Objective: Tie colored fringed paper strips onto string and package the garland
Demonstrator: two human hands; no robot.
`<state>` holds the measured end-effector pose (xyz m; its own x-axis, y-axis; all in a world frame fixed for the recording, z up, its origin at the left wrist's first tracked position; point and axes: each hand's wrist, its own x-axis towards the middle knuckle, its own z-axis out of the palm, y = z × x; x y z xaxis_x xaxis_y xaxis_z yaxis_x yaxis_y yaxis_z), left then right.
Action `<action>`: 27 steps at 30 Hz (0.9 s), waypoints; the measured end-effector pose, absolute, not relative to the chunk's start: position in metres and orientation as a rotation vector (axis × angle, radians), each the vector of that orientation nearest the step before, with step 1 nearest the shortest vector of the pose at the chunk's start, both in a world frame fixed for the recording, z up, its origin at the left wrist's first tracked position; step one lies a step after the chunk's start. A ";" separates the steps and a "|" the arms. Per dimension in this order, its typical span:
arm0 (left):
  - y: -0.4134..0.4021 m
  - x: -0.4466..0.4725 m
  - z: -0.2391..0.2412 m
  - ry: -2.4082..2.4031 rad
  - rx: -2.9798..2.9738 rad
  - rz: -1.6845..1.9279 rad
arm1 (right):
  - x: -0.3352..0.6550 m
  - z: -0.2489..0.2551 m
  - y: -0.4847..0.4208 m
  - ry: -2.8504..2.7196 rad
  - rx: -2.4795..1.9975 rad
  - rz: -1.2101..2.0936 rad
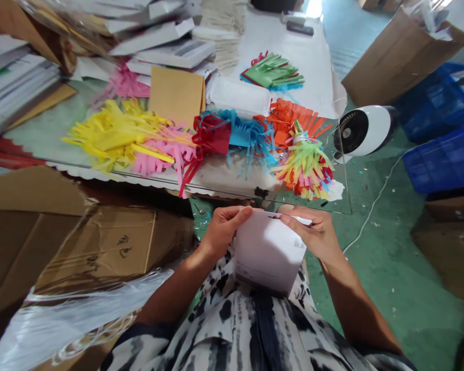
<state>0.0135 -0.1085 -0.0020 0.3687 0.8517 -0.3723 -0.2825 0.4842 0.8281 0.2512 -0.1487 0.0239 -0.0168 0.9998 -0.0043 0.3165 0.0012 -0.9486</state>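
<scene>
A white paper packet or card (268,250) hangs over my lap, its top edge level with the table's near edge. At its upper left corner, my left hand (226,229) pinches the edge between thumb and fingers. My right hand (315,232) grips the upper right part, the thumb on top and the fingers hidden behind. Faint print shows on the packet; whether it is folded or an envelope I cannot tell. Just beyond lie fringed tissue tassels: yellow (116,131), pink (160,152), red (212,139), blue (249,134), orange (284,118) and a multicoloured bundle (309,165).
A glass-topped table (232,178) spans the front, with a brown envelope (176,95), a white plastic box (237,97), green tassels (272,70) and paper stacks (19,82). Cardboard boxes (112,247) stand left. A fan (365,131) and blue crates (443,159) are right.
</scene>
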 end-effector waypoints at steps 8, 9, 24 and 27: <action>-0.094 0.025 -0.022 0.852 0.630 0.757 | 0.264 0.018 -0.140 -1.755 -1.466 0.771; -0.093 0.028 -0.023 0.852 0.649 0.764 | 0.265 0.020 -0.137 -1.860 -1.438 0.683; -0.101 0.053 -0.028 0.853 0.681 0.658 | 0.282 0.012 -0.132 -2.297 -1.180 0.191; -0.105 0.058 -0.028 0.796 0.690 0.700 | 0.284 0.008 -0.132 -2.225 -1.135 0.148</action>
